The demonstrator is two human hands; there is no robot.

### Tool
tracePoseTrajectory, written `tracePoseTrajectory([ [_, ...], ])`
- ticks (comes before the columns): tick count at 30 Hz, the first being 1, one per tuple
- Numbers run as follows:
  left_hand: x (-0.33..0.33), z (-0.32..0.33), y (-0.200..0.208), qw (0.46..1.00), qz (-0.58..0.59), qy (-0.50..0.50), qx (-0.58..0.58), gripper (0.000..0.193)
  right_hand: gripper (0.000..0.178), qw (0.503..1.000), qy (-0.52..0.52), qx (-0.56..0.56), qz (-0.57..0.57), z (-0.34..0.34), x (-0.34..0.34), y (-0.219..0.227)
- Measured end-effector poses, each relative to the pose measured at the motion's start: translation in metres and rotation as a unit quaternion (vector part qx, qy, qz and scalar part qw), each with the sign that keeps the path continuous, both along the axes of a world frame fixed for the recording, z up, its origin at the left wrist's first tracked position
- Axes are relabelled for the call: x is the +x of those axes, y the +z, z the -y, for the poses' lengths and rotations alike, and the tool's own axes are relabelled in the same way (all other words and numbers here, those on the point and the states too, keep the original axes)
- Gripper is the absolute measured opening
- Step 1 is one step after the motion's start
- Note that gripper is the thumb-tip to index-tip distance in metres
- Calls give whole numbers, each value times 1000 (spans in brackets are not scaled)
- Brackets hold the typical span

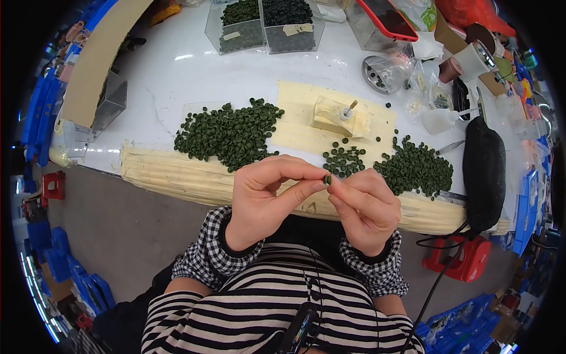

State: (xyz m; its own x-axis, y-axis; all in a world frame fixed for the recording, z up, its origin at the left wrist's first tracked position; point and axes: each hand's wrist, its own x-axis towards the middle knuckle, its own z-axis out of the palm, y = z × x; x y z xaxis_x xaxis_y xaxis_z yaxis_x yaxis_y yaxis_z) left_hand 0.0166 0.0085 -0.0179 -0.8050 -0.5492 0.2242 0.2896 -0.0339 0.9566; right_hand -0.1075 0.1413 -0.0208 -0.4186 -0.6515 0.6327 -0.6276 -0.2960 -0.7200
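My left hand and my right hand meet in front of the table edge. Thumb and forefinger of each pinch the same small dark green round piece, whose exact kind I cannot make out. Just beyond the fingers lies a small group of similar green pieces. A large heap of green pieces spreads to the left, and another heap lies on the right. Behind the small group, a tape-wrapped block carries a white fitting with a thin stick rising from it.
Two clear bins of dark pieces stand at the back. Tape-covered padding lines the table's front edge. On the right are a long black pouch, tweezers, a white squeeze bottle and a round metal dish.
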Motion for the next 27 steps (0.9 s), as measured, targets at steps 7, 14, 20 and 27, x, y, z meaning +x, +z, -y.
tracePoseTrajectory([
  [7, -3, 2, 2, 999, -9, 10, -47, 19, 39, 1000, -1, 0, -3, 0, -1, 1],
  [14, -4, 2, 1, 998, -14, 17, -64, 20, 38, 1000, 3, 4, -7, 0, -2, 1],
  [20, -3, 3, 1, 996, -13, 21, -80, 20, 37, 1000, 4, 6, -20, 1, -3, 1],
  [27, -3, 2, 2, 996, -4, 28, -86, 19, 38, 1000, -1, 12, -27, 1, -3, 0],
])
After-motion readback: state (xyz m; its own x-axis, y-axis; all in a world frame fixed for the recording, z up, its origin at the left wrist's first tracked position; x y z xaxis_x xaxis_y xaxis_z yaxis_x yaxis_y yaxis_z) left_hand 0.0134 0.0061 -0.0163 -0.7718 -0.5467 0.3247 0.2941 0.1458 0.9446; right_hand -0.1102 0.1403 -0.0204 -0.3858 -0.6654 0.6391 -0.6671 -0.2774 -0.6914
